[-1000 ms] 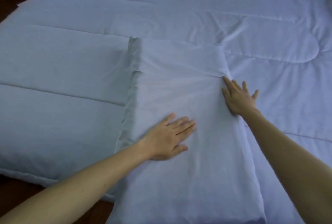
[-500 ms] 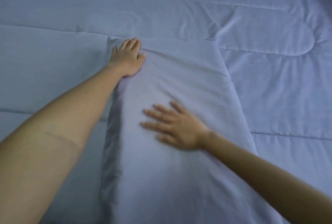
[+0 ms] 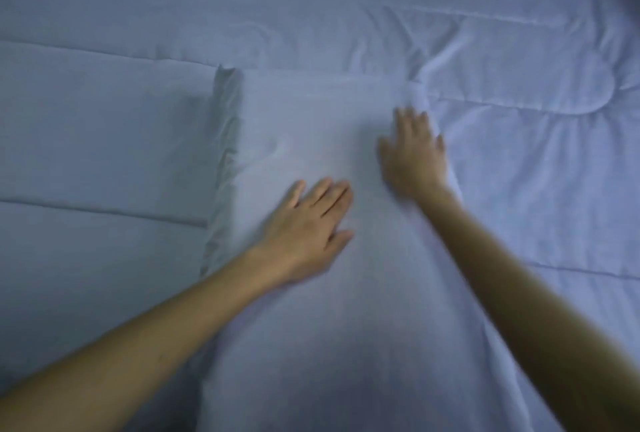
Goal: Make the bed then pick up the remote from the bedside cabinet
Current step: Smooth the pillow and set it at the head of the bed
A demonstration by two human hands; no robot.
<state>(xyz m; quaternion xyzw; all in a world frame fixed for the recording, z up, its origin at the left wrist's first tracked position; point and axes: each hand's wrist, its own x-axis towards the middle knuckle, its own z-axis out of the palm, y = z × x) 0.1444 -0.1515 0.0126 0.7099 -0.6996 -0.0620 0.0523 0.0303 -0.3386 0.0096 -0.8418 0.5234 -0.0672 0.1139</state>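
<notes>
A pale blue pillow (image 3: 311,113) lies lengthwise on top of the quilted blue duvet (image 3: 519,206) that covers the bed. My left hand (image 3: 308,224) rests flat on the middle of the pillow, fingers spread slightly, holding nothing. My right hand (image 3: 414,154) lies flat near the pillow's right edge, fingers apart, pressing the fabric. Both forearms reach in from the bottom of the view. The frame is blurred by motion. No remote or bedside cabinet is in view.
The duvet fills the whole view, with stitched seams and some wrinkles (image 3: 440,61) beyond the pillow's far right corner. The pillow's left flap (image 3: 223,154) stands slightly raised along the duvet.
My left hand has drawn back from the pillow's far left corner to its middle. My right hand has slid from the middle out to the right edge.
</notes>
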